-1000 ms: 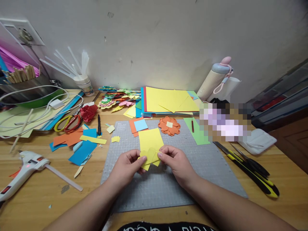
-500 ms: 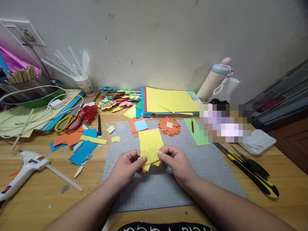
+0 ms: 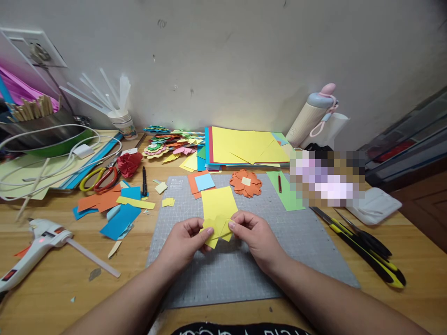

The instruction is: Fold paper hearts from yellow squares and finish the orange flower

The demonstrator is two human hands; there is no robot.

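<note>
Between thumb and fingers, my left hand (image 3: 185,242) pinches a yellow paper petal (image 3: 210,226). My right hand (image 3: 256,235) pinches another yellow paper petal (image 3: 224,227), whose edge overlaps the first. Both petals have pointed lower ends and are held above the grey cutting mat (image 3: 195,279). Just behind them a yellow paper rectangle (image 3: 219,200) lies on the mat. Farther back are an orange paper flower (image 3: 245,183) with a pale square at its middle and a light blue paper square (image 3: 204,182) on orange paper.
At left lie a hot glue gun (image 3: 42,239), scissors (image 3: 101,179), a black pen (image 3: 144,181) and blue paper scraps (image 3: 122,221). Yellow-topped paper sheets (image 3: 240,144) are stacked against the wall. A box cutter (image 3: 366,253) lies at right, near a bottle (image 3: 309,116).
The right petal has shifted slightly left and now overlaps the left petal more; the gap between their tops has closed. Both hands stay almost in place.
</note>
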